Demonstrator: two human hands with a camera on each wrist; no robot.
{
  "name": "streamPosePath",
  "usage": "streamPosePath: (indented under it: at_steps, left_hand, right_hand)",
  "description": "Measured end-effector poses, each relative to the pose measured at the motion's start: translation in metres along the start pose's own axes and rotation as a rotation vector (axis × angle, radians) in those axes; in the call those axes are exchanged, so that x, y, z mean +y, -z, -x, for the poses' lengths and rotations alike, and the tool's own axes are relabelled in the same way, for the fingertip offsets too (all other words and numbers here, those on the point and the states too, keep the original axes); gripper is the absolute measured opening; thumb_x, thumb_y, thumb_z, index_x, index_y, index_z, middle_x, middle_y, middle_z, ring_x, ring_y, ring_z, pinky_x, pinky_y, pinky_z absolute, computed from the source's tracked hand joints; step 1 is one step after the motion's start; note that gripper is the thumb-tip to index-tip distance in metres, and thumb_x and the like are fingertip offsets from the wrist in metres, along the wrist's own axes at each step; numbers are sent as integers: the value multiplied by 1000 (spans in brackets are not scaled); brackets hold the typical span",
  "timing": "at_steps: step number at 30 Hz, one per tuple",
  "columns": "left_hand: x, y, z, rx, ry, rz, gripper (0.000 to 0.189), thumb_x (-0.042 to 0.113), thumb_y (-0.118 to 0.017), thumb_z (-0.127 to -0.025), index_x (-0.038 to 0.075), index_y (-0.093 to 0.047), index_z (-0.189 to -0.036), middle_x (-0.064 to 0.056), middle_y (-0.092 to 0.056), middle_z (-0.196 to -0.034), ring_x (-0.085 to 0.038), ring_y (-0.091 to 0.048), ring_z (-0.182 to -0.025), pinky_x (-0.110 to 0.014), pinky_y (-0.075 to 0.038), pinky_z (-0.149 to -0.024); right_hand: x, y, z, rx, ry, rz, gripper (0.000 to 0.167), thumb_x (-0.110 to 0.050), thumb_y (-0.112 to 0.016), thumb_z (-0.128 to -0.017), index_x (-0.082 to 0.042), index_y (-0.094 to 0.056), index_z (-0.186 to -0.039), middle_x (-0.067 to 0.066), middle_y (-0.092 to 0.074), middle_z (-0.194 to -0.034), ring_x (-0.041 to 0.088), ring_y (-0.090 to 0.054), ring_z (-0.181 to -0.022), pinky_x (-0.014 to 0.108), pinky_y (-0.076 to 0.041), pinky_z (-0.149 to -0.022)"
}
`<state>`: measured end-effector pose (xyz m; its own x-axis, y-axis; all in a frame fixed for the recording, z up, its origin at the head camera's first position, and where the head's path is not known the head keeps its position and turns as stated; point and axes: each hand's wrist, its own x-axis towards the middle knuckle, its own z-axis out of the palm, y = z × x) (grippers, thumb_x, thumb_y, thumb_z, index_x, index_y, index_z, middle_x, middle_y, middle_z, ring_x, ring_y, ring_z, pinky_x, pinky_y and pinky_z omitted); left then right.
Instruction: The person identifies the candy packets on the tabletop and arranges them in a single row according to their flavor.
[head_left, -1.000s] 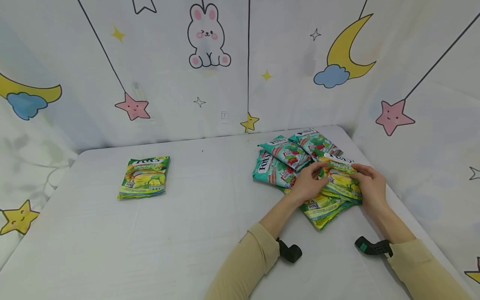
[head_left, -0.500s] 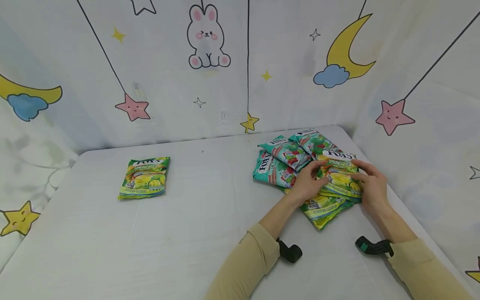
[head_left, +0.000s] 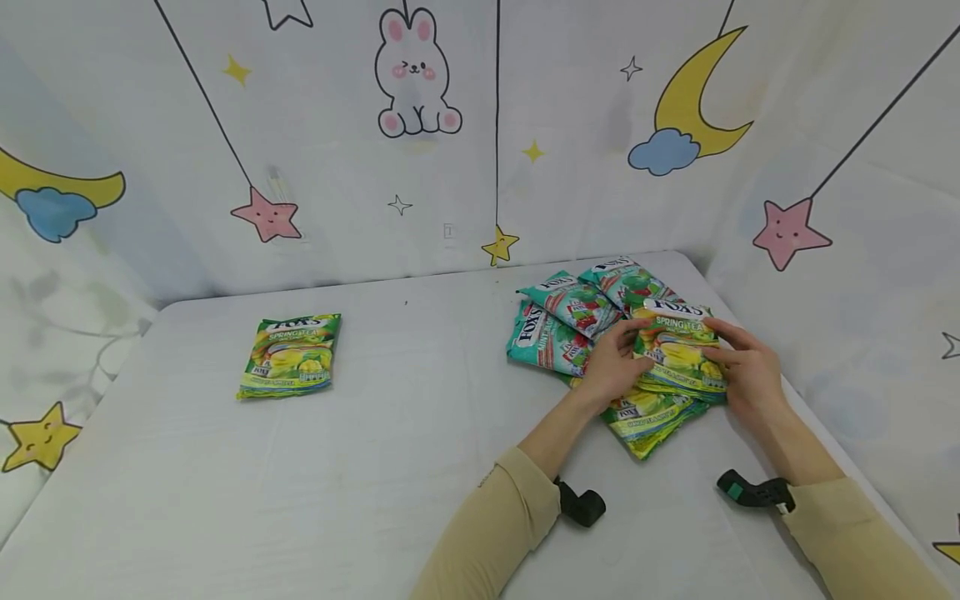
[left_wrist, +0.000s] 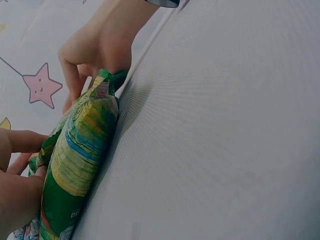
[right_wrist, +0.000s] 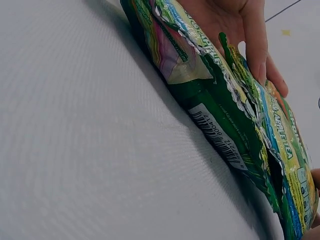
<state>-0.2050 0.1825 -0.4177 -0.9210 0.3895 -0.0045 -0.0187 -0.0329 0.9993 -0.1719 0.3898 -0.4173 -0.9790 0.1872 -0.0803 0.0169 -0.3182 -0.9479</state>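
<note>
At the right of the table, my left hand pinches the left edge of a yellow-green Fox's Spring Tea candy bag. My right hand holds the same bag by its right edge, thumb and fingers at the side. This bag lies on top of another green-yellow candy bag, whose lower corner sticks out towards me. In the left wrist view, the left fingers grip the near end of the bag. In the right wrist view, stacked bags show their crimped ends and a barcode.
Several teal Fox's candy bags overlap just behind and left of the hands. A single Spring Tea bag lies apart at the left of the white table. A printed cloth wall rises behind the table.
The top Spring Tea bag has shifted slightly, and its Fox's lettering shows more fully. My right hand has moved a little to the right; the left hand has hardly moved.
</note>
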Motion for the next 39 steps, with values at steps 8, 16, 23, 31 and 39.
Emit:
streamPosePath:
  at_steps: [8,16,23,31,39]
  left_hand:
    - [-1,1,0,-1,14,23,50,-1,-68,-89,23,-61,-132,-6,-56,-143,-16,-51,-134,-26,-45,-106]
    - [1,3,0,15,2,91,50,-1,-67,-90,25,-61,-132,-4,-57,-140,-20,-58,-126,-25,-54,-85]
    - [10,4,3,55,9,113,50,0,-69,-89,26,-63,-131,-1,-59,-137,-14,-63,-113,-22,-50,-71]
    - [20,9,7,126,97,153,49,-1,-72,-87,27,-65,-126,1,-67,-120,-10,-64,-95,-30,-55,-80]
    - [19,29,13,100,81,164,50,-1,-71,-87,28,-64,-128,1,-66,-116,-11,-63,-94,-31,-54,-82]
  right_hand:
    - [0,5,-2,-5,-17,-55,51,7,-61,-93,-13,-59,-140,-2,-30,-157,5,-40,-118,12,-47,-86]
    - [0,4,-2,-70,-7,-118,49,7,-58,-95,-12,-59,-140,-4,-45,-144,4,-50,-113,15,-49,-87]
    - [-5,2,-2,-155,-5,-189,43,6,-52,-98,-10,-62,-136,-4,-64,-124,9,-65,-101,22,-56,-81]
    - [-7,-5,1,-187,-20,-202,39,3,-50,-100,-12,-65,-133,-3,-70,-120,12,-70,-94,25,-59,-75]
    - [-7,-23,5,-140,-40,-109,39,1,-56,-98,-15,-66,-133,1,-43,-146,5,-66,-99,21,-57,-77]
